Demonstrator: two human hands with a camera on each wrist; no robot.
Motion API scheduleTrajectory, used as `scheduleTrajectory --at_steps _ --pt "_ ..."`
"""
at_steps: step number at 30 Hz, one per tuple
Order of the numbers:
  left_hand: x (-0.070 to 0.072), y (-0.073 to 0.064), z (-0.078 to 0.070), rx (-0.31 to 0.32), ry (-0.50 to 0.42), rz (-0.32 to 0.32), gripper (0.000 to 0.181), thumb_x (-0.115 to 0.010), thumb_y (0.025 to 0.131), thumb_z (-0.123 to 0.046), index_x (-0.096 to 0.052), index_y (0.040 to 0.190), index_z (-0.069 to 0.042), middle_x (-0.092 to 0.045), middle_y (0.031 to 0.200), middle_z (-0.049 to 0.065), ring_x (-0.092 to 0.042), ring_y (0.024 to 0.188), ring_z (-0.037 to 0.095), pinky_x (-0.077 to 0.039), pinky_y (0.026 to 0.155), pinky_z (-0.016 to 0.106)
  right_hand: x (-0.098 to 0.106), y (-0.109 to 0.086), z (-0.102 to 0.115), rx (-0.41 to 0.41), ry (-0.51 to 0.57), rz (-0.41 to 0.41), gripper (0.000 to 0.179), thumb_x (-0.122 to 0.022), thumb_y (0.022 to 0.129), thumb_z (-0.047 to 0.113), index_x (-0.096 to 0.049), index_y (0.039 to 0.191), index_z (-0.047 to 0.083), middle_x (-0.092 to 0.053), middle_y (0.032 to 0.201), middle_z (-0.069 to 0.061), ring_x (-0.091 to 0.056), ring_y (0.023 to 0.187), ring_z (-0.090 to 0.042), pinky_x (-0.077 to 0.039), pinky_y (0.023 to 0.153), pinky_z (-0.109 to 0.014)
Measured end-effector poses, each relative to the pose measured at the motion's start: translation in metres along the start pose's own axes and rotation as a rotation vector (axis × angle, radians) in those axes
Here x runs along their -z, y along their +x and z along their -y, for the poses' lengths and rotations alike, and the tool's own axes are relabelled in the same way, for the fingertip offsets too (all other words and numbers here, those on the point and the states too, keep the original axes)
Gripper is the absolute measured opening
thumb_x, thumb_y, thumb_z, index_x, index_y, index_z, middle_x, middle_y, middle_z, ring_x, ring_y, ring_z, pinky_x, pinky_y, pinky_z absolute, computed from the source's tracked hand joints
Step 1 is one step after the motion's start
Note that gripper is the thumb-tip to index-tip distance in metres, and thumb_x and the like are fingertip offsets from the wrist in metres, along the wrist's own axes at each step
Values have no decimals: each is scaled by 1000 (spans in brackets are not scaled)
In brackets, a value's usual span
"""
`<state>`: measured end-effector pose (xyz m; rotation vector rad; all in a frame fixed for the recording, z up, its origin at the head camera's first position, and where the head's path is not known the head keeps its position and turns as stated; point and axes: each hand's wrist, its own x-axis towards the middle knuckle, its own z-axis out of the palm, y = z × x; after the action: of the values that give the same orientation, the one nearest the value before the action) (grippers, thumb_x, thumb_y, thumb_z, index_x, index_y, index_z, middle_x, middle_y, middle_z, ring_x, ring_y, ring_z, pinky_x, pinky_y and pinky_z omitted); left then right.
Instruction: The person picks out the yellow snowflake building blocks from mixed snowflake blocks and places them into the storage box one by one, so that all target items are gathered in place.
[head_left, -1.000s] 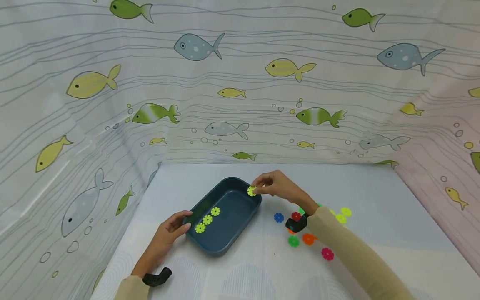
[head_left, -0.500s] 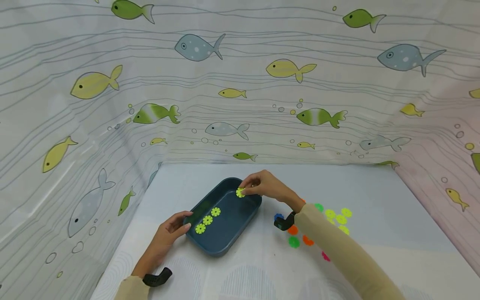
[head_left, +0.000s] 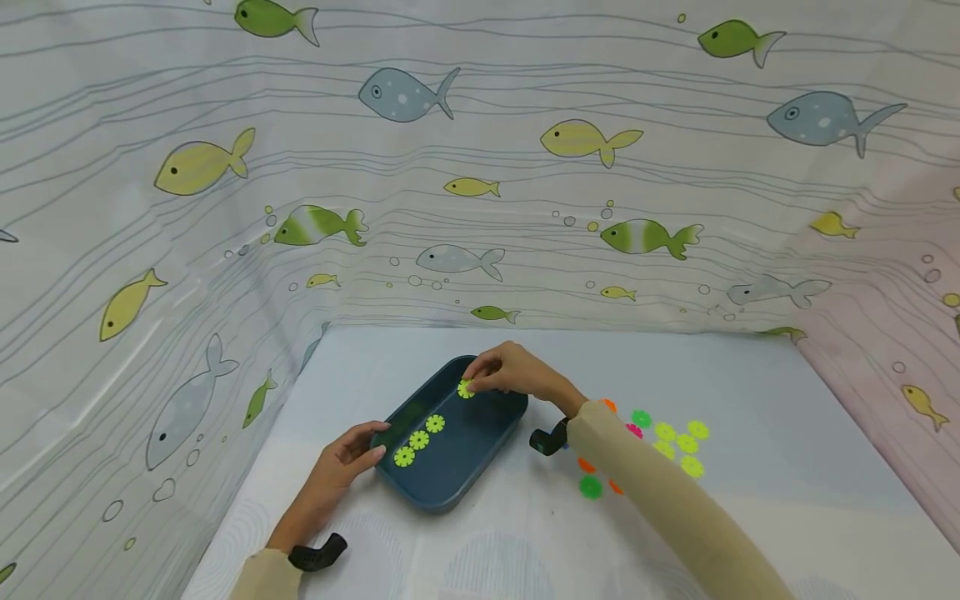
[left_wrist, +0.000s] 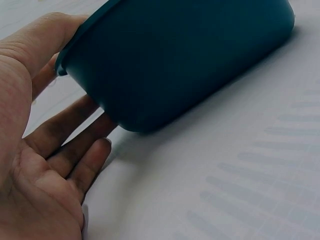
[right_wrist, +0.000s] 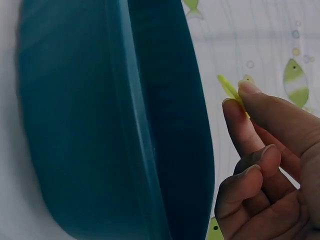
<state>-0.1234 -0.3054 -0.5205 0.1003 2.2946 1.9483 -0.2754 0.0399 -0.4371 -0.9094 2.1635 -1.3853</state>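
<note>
A dark blue-green basin with rounded corners stands at a slant on the table. At its near-left end, my left hand holds it, the thumb up at the rim and the other fingers against the outer wall. Between thumb and index finger my right hand pinches a yellow notched plastic disc over the far end of the basin. The right wrist view shows this disc edge-on. Three more yellow discs lie in a row along the basin's left part.
Loose notched discs lie to the right of the basin: several yellow ones, green, orange and pink. My right sleeve covers part of them. A fish-print curtain rises behind and at both sides.
My right hand has moved left with the yellow disc, from the basin's far-right corner to farther over its inside. The left hand and the basin have stayed in place.
</note>
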Motion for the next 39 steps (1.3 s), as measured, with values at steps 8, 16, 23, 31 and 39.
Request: scheduleTrajectory --at_steps 8,16,23,31,39 --pt "-2 -1 -2 -7 2 -1 47 -69 101 -23 -56 145 -13 -44 156 6 -39 141 5 -43 103 17 -6 16 -3 0 -16 25 17 -77 95 23 -78 110 15 -77 94 0 -57 92 -53 -43 61 -31" --pt "-1 -1 -2 -12 13 2 47 -68 102 -22 -54 145 -10 -41 159 11 -25 152 34 -41 102 15 -9 28 -1 -24 10 42 19 -76 95 21 -78 111 11 -77 98 -1 -56 90 -52 -43 61 -31" --pt "-1 -1 -1 -11 5 3 46 -68 101 -22 -55 144 -12 -41 159 9 -25 152 31 -38 104 14 -13 39 -6 -42 27 36 18 -77 95 22 -79 109 11 -76 100 -2 -54 80 -45 -45 62 -38" --pt "-1 -2 -2 -1 1 1 46 -69 101 -24 -56 144 -14 -40 159 7 -24 153 31 -38 102 13 -19 49 -8 -45 19 36 18 -77 95 21 -79 110 11 -76 100 0 -53 74 -38 -46 66 -46" --pt "0 0 -1 -15 0 4 45 -69 101 -22 -57 143 -14 -43 157 6 -29 150 26 -40 104 16 -24 55 -7 -53 -6 48 18 -77 95 20 -79 110 10 -77 97 2 -61 91 -45 -46 61 -30"
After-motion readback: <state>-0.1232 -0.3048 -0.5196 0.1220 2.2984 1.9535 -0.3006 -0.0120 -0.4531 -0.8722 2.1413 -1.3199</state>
